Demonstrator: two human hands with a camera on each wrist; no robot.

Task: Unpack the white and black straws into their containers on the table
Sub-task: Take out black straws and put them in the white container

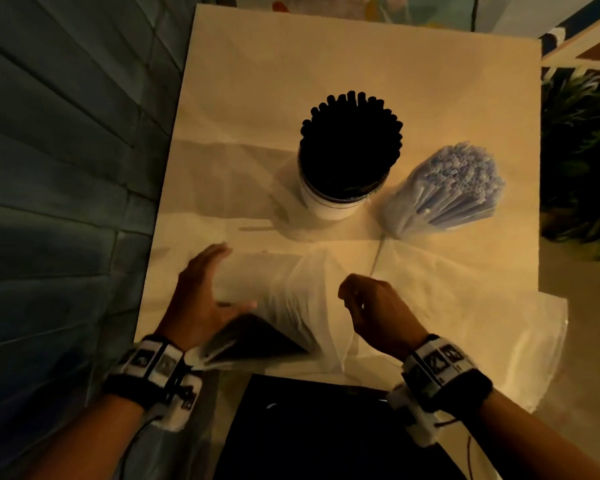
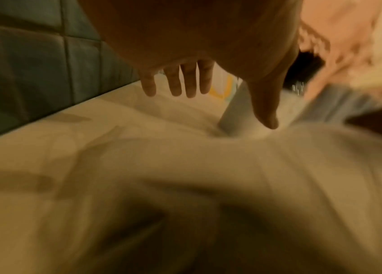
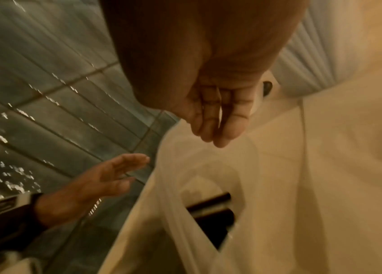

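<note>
so, a plastic bag [image 1: 291,299] with black straws [image 1: 257,336] inside is being worked open at the table's [image 1: 243,98] near edge. left hand [image 1: 201,292] is spread beside it, nothing grasped; right hand [image 1: 374,306] is loosely curled, its grip empty. next, the bundle probably gets pulled out toward the full cup [image 1: 329,202]; white straws [image 1: 454,188] are left bagged beside it.

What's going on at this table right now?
A person is unpacking straws. The left hand is open against a plastic bag with black straws inside; the right hand hangs beside it, holding nothing. A white cup is already full of black straws. The white straws are still wrapped.
</note>
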